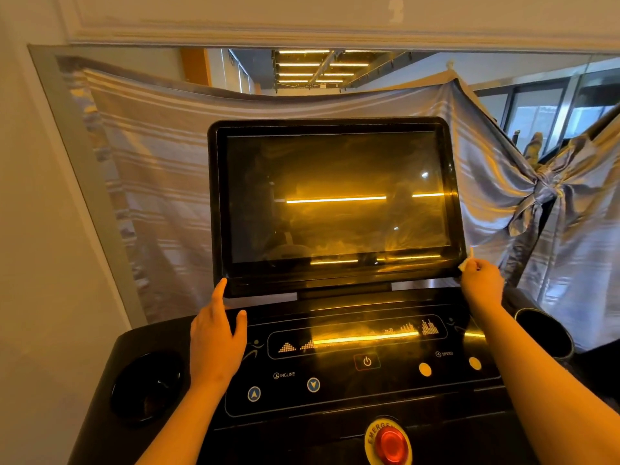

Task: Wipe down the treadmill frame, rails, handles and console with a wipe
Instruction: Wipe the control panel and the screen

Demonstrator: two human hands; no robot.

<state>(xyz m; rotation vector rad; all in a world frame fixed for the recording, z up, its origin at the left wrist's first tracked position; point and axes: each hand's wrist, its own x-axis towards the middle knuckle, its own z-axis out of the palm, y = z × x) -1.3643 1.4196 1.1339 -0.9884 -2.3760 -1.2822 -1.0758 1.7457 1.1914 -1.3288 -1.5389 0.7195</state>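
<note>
The black treadmill console fills the lower half of the view, with a large dark screen tilted up above it. My left hand lies with straight fingers against the screen's lower left corner and the console top. My right hand pinches a small white wipe against the screen frame's lower right corner. The button panel carries incline arrows, a power key and yellow speed dots.
A red emergency stop button sits at the console's front centre. Cup holders are sunk into the left and right sides. A striped cloth hangs over a mirror behind the screen. A beige wall runs along the left.
</note>
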